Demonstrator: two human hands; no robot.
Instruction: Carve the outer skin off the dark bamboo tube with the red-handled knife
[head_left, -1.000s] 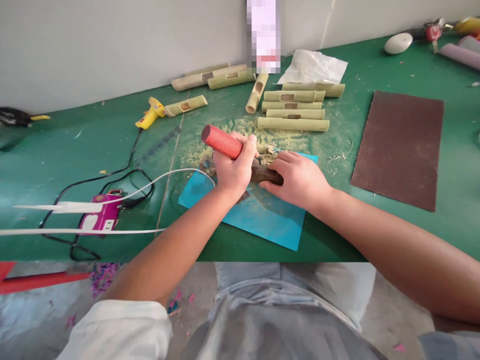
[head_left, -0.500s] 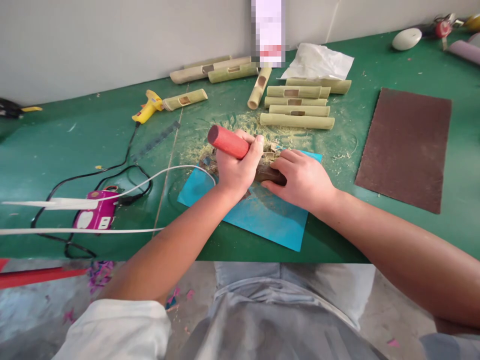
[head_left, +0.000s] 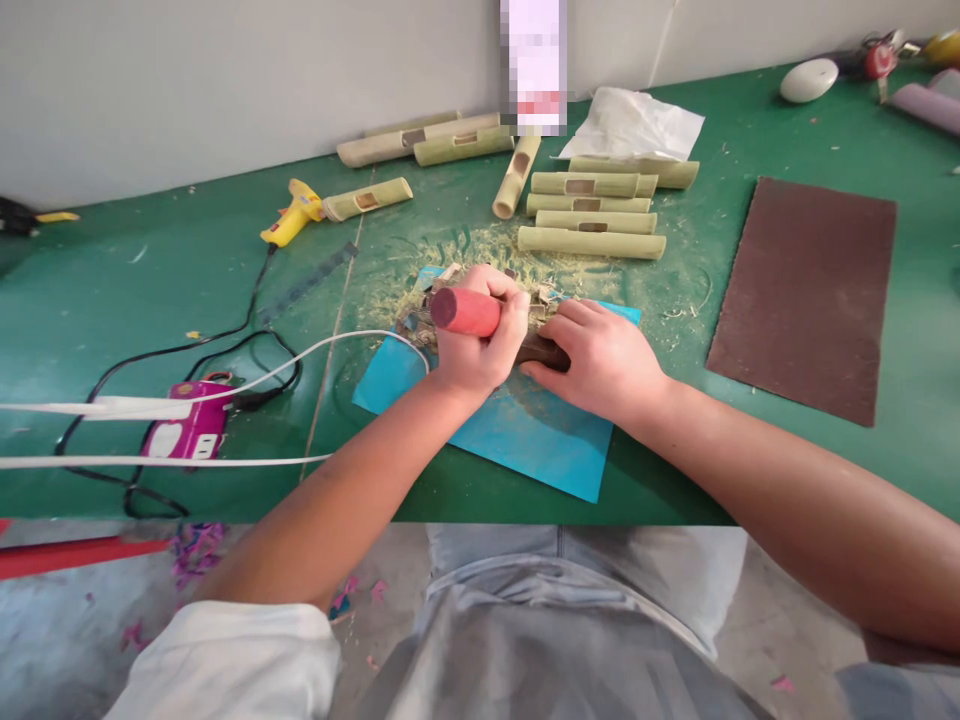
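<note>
My left hand (head_left: 474, 350) has its fingers wrapped tight round the red handle (head_left: 459, 310) of a cutting tool; the blade end is hidden under my fist. My right hand (head_left: 600, 360) has its fingers curled narrow over a dark piece of wood (head_left: 543, 351), pinning it to the blue sheet (head_left: 525, 435) at frame centre. Only a short stretch of the piece shows between my hands.

Change: a second ago the handle stuck up toward the upper left. Now it sits lower and flatter, nearer my knuckles, and my fist has rolled over it. The right hand and the dark piece have barely shifted. I read this as a cutting stroke pressing down into the piece, mid-cut.

Pale shavings (head_left: 480, 250) are heaped just behind my hands. A row of cut bamboo tubes (head_left: 592, 215) lies above them, with more tubes (head_left: 420, 140) along the wall. On the green counter (head_left: 112, 300), a yellow glue gun (head_left: 289, 215) is at upper left, a pink power strip (head_left: 191, 432) at left and a brown sheet (head_left: 802, 295) at right.
</note>
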